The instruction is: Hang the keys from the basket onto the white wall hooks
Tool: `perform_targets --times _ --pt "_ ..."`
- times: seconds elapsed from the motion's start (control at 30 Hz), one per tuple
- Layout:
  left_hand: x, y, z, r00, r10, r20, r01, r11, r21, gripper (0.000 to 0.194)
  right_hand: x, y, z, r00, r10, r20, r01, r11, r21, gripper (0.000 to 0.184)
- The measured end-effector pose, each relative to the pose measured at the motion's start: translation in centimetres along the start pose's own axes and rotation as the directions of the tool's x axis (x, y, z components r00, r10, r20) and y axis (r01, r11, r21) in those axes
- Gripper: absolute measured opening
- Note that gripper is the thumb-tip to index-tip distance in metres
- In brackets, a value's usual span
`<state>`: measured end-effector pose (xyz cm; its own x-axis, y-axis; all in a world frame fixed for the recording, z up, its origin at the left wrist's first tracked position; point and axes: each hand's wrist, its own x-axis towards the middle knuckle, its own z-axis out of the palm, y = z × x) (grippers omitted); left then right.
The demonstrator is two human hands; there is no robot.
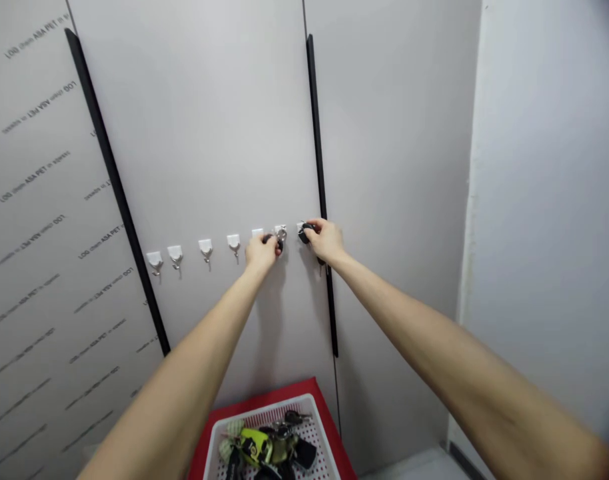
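A black fob (305, 233) at the rightmost hook (299, 227) is pinched in the fingers of the right hand (327, 241); the left hand (261, 254) grasps a dark item (280, 246) beside a ring (282, 235). Hanging seems in hand, contact unclear; next calls for aligning ring and hook.

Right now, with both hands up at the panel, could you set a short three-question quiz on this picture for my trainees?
1. Multiple choice: what colour is the surface under the white basket?
A) blue
B) red
C) green

2. True or false: the left hand and the right hand are both higher up than the basket.

3. Fill in the blank: the right hand holds a dark object near the ____ end of the row of white hooks, as the wearer sees it.

Key: 1. B; 2. true; 3. right.
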<state>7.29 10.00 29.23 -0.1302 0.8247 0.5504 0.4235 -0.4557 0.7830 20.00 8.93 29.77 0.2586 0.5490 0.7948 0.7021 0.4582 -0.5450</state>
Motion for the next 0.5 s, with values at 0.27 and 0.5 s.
perform_targets --times 0.27,0.5 --pt "-3.2 -0.2 -3.2 0.935 0.090 0.342 -0.186 0.948 0.257 0.010 -4.4 -1.3 1.5 0.958 -0.083 0.275 0.056 0.993 0.103 0.027" --pt "-2.1 -1.4 -2.3 0.973 -0.107 0.204 0.131 0.985 -0.108 0.010 -3.5 0.3 2.7 0.983 0.141 0.121 -0.154 0.982 0.107 0.030"
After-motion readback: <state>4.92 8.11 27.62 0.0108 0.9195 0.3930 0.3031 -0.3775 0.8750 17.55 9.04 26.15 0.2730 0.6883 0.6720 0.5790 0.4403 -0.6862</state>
